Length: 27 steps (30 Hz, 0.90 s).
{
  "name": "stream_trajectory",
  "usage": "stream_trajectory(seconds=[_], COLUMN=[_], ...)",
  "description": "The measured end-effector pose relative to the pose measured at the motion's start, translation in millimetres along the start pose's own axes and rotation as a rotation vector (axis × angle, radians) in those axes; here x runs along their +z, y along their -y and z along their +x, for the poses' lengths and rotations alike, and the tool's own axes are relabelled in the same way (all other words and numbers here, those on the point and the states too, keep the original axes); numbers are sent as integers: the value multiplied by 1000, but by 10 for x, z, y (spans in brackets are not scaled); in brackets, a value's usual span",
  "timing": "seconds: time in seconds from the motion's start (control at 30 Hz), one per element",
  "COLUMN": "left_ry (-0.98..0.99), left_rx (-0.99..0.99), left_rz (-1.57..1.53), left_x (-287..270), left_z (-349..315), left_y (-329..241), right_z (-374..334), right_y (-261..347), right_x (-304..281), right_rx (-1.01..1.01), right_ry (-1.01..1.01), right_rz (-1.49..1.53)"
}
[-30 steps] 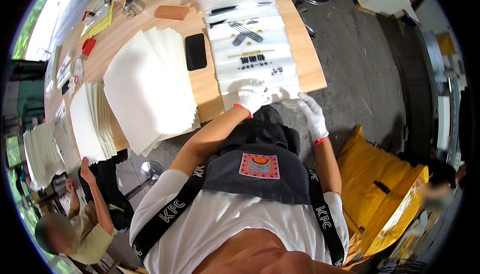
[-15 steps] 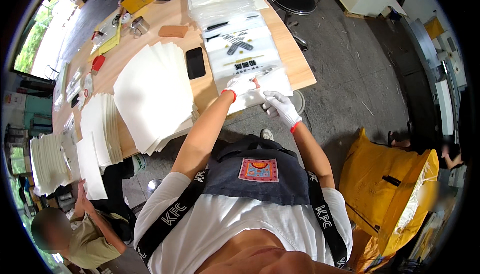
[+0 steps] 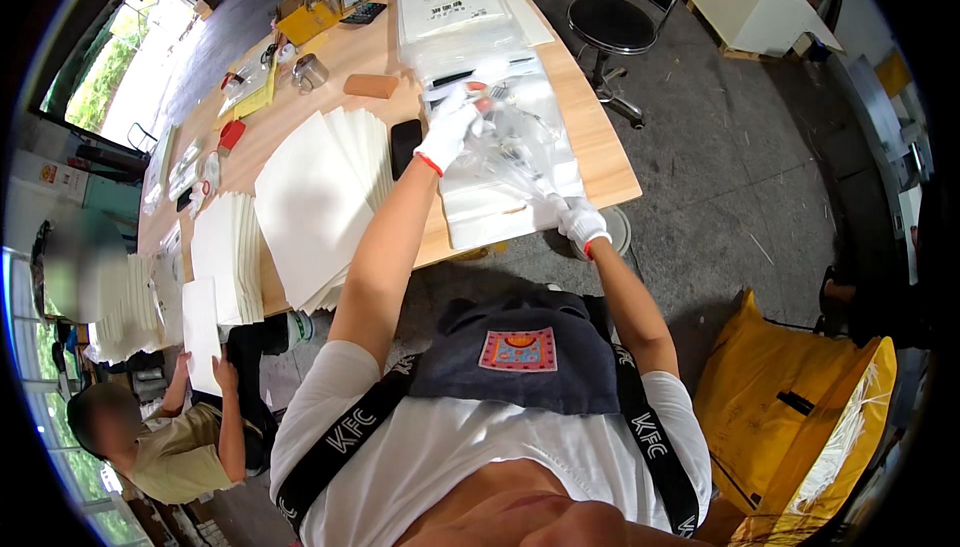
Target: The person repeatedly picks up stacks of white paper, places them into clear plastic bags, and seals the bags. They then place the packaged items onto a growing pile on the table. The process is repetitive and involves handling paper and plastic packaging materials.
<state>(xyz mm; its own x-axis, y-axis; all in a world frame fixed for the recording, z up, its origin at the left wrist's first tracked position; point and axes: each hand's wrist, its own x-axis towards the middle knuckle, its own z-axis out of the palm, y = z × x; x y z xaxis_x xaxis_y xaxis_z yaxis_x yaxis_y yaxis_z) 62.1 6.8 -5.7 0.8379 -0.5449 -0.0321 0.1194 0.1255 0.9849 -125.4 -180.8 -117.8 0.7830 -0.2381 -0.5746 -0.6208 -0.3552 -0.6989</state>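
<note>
A clear plastic bag (image 3: 513, 152), crumpled and stretched, spans my two white-gloved hands above a stack of plastic bags (image 3: 485, 209) on the table. My left hand (image 3: 450, 135) is closed on its far left part, with the fingertips smeared by motion. Close to the table's front edge, my right hand (image 3: 582, 223) grips the bag's gathered near corner. Just left of my left hand lies a black phone (image 3: 404, 145), partly covered by it. A second pile of printed plastic bags (image 3: 455, 9) lies farther back.
Fanned white paper sheets (image 3: 312, 182) lie left of my arm, with another paper stack (image 3: 225, 252) beyond. A brown block (image 3: 370, 85) and metal cup (image 3: 309, 72) stand farther back. A co-worker (image 3: 165, 447) holds paper at left. A yellow sack (image 3: 780, 407) stands at right.
My left hand has moved away from me and slightly left, drawing the plastic bag out. My right hand has come slightly nearer and to the right. The printed face underneath is now obscured.
</note>
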Motion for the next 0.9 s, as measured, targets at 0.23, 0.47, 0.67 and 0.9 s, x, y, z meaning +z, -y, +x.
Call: stream_trajectory(seconds=[0.23, 0.47, 0.67, 0.9], left_ry=[163, 32, -427, -405], left_rx=[-24, 275, 783, 317], left_rz=[562, 834, 1175, 1348], left_x=[551, 539, 353, -319], left_z=[-280, -466, -1223, -2708], left_y=[-306, -438, -478, 149], right_z=[119, 863, -629, -1250], right_y=[982, 1037, 1171, 1650], right_x=[-12, 270, -468, 338], right_rx=[-771, -646, -1015, -858], right_ry=[-289, -62, -1, 207], right_rz=[-651, -865, -373, -167])
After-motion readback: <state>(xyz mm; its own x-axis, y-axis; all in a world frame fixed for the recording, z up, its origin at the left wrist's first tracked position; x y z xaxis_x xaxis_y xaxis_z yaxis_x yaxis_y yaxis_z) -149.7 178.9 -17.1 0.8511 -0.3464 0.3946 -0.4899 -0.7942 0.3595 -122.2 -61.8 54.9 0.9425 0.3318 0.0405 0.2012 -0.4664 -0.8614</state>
